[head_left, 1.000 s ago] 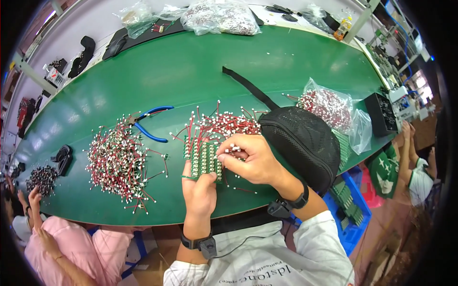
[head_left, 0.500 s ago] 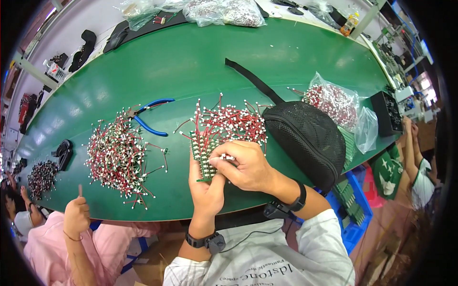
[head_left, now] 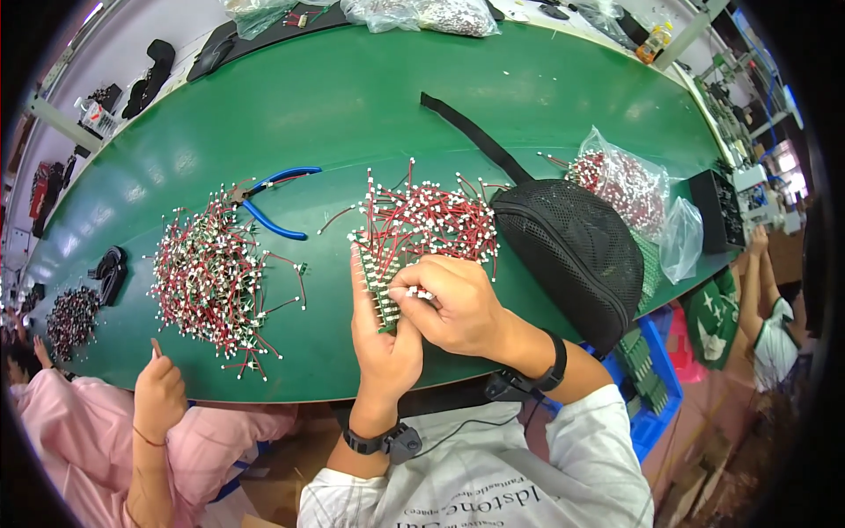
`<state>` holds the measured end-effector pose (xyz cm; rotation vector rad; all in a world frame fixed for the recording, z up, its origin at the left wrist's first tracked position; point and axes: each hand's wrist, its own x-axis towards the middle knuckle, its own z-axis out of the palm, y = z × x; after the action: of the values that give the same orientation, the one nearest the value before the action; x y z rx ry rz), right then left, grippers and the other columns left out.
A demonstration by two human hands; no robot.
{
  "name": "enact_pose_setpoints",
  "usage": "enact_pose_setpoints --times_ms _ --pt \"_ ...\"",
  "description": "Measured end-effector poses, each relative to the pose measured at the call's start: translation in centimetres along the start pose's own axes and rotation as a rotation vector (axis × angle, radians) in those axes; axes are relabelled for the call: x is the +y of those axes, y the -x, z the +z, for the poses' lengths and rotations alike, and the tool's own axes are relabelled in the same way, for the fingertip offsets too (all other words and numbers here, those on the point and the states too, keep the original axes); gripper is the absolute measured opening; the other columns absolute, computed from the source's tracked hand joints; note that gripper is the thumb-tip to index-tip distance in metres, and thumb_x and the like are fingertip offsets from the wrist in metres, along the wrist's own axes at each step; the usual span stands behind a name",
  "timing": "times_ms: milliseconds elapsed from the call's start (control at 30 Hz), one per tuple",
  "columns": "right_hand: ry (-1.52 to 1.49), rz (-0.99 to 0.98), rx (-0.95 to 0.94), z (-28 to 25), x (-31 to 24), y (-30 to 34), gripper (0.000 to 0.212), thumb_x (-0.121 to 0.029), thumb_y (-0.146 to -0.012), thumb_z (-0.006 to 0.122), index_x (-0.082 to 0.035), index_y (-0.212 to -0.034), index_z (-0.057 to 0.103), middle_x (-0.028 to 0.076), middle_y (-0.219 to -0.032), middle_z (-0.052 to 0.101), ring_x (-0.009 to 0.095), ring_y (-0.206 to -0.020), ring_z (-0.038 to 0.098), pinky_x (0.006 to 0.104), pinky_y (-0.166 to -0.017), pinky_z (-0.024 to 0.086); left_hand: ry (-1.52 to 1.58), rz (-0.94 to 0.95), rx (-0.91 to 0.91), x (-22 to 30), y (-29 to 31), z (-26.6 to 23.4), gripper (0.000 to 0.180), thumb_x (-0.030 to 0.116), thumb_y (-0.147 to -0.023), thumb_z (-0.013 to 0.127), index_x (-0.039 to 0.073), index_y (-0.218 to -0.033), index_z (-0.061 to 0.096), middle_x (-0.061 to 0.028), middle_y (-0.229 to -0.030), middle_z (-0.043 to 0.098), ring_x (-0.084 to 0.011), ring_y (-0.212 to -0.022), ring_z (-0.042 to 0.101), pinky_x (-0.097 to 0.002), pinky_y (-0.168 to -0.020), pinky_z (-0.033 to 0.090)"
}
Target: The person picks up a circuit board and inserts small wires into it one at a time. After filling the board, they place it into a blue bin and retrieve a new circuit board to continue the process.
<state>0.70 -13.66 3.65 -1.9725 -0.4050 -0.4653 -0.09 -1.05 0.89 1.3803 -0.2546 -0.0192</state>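
Observation:
My left hand (head_left: 387, 356) is closed around a narrow green circuit board panel (head_left: 378, 275) set with rows of small white parts. Held above the table's near side, the panel points away from me. My right hand (head_left: 462, 306) pinches a few small white wire connectors (head_left: 421, 293) against the panel's right side; their wires are mostly hidden by the fingers. Just beyond both hands lies a loose heap of red wires with white connectors (head_left: 444, 220), some of it touching or overlapping the panel's far end.
Left of me lie a large heap of wired parts (head_left: 207, 282) and blue-handled pliers (head_left: 277, 224). A black mesh bag (head_left: 568, 255) sits to the right, before a clear bag of wires (head_left: 620, 189). Another person's hand (head_left: 160, 396) is at the table's left edge.
The panel has tilted in my left hand, so its rows of parts show at a different angle. My right hand keeps its pinch beside it. The neighbour's hand has moved slightly right and down.

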Motion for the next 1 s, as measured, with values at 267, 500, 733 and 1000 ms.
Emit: enact_pose_setpoints --times_ms 267,500,733,1000 --pt "0.117 -0.217 0.040 0.2 0.1 -0.1 0.019 0.004 -0.067 0.071 -0.001 -0.084 0.063 0.008 -0.069 0.059 0.024 -0.056 0.057 0.0334 -0.049 0.045 -0.027 0.010 0.023 0.4 0.5 -0.2 0.060 -0.006 -0.092 0.052 -0.004 -0.146 0.027 -0.0081 -0.120 0.055 -0.0125 -0.104 0.056 -0.0262 -0.090 0.046" --pt "0.146 -0.173 -0.004 0.0 0.0 0.3 0.021 -0.004 -0.067 0.071 -0.004 -0.085 0.061 0.007 -0.072 0.058 0.025 -0.062 0.059 0.0357 -0.055 0.049 -0.087 -0.010 -0.053 0.5 0.8 -0.8 0.069 -0.005 -0.093 0.048 -0.003 -0.151 0.010 -0.0159 -0.124 0.057 -0.0171 -0.103 0.059 -0.0278 -0.088 0.048" --pt "0.165 -0.195 0.013 0.1 -0.3 0.5 0.019 -0.004 -0.066 0.071 -0.005 -0.081 0.060 0.007 -0.071 0.057 0.025 -0.061 0.058 0.0352 -0.054 0.048 -0.113 0.047 -0.058 0.5 0.8 -0.8 0.070 -0.002 -0.094 0.049 -0.003 -0.152 0.009 -0.0155 -0.125 0.057 -0.0172 -0.103 0.059 -0.0275 -0.087 0.047" --pt "0.165 -0.204 -0.045 -0.3 -0.3 0.5 0.019 -0.004 -0.067 0.073 -0.005 -0.082 0.060 0.007 -0.073 0.059 0.025 -0.062 0.059 0.0349 -0.056 0.049 -0.205 0.036 -0.116 0.6 1.0 -1.7 0.068 -0.007 -0.089 0.047 -0.005 -0.150 0.015 -0.0197 -0.127 0.056 -0.0177 -0.100 0.060 -0.0278 -0.084 0.047"
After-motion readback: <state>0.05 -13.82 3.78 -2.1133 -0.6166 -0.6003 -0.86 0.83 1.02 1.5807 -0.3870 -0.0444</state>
